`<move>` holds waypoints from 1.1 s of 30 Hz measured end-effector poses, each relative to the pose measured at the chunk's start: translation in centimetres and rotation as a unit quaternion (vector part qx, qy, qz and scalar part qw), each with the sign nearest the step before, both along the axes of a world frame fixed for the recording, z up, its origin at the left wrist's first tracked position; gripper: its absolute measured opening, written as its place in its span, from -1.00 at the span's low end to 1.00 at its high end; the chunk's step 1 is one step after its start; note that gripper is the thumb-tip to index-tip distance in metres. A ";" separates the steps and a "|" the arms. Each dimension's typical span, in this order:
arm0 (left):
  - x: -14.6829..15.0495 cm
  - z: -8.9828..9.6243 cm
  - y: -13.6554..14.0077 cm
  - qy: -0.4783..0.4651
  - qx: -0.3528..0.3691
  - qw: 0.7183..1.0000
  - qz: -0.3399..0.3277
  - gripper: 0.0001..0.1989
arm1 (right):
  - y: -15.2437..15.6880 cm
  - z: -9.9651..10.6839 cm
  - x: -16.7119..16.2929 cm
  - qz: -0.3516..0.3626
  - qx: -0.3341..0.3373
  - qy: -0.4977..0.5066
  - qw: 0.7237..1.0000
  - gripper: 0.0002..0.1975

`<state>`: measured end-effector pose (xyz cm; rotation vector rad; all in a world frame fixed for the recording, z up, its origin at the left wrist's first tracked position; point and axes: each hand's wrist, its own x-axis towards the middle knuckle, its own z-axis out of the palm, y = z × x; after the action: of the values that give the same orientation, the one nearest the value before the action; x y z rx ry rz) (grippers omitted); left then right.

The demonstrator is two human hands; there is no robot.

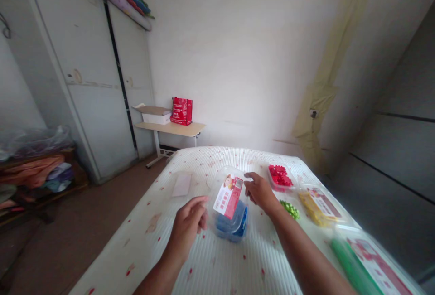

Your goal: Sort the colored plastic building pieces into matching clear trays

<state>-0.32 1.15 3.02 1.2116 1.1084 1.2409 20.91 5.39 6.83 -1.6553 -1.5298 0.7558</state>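
Note:
A clear plastic lid (228,195) with a red and white label is tilted over a clear tub of blue pieces (238,229) on the bed-like surface in front of me. My left hand (190,220) is at the lid's left edge, its fingers curled and the thumb close to them. On the opposite edge, the bent fingers of my right hand (261,191) pinch the lid near its upper right side. The label hides part of the blue pieces.
On the right stand a tub of red pieces (280,177), a pile of green pieces (290,210), a lidded yellow tub (319,205) and a lidded green tub (367,258). Another clear lid (182,184) lies left. Behind, a small table (193,129) bears a red bag (181,111).

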 end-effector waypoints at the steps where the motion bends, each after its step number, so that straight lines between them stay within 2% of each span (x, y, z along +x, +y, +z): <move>1: 0.1 -0.3 0.2 0.023 -0.003 1.000 0.005 -0.55 | 0.1 -0.1 0.3 0.000 -0.022 -0.046 0.999 -0.64; 4: 0.8 -1.3 0.4 0.095 -0.027 0.995 -0.009 -0.53 | 0.4 -0.5 0.8 0.005 -0.072 -0.179 0.981 -0.61; 6: 1.3 -1.9 0.3 0.135 -0.040 0.990 -0.024 -0.51 | 0.5 -0.8 1.0 0.011 -0.092 -0.226 0.970 -0.61; 10: 1.9 -2.7 0.3 0.178 -0.059 0.982 -0.034 -0.46 | 0.8 -1.6 1.1 0.009 -0.116 -0.262 0.958 -0.61; 16: 1.8 -3.1 1.1 0.178 -0.076 0.981 -0.016 -0.45 | 0.8 -2.6 1.2 0.006 -0.121 -0.297 0.947 -0.63; 23: 1.6 -4.0 1.4 0.185 -0.077 0.980 -0.003 -0.50 | 1.7 -3.1 1.6 0.004 -0.115 -0.289 0.950 -0.70; 28: 1.9 -4.3 1.5 0.147 -0.117 0.982 -0.028 -0.44 | 3.0 -3.9 1.9 0.020 -0.150 -0.232 0.961 -0.81; 33: 2.0 -3.9 1.2 0.088 -0.137 0.986 -0.028 -0.45 | 3.5 -3.4 2.0 0.035 -0.202 -0.158 0.966 -0.94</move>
<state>1.68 2.38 -0.84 1.1489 1.3180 0.9158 22.94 8.92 3.48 -2.1137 -1.7447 0.9222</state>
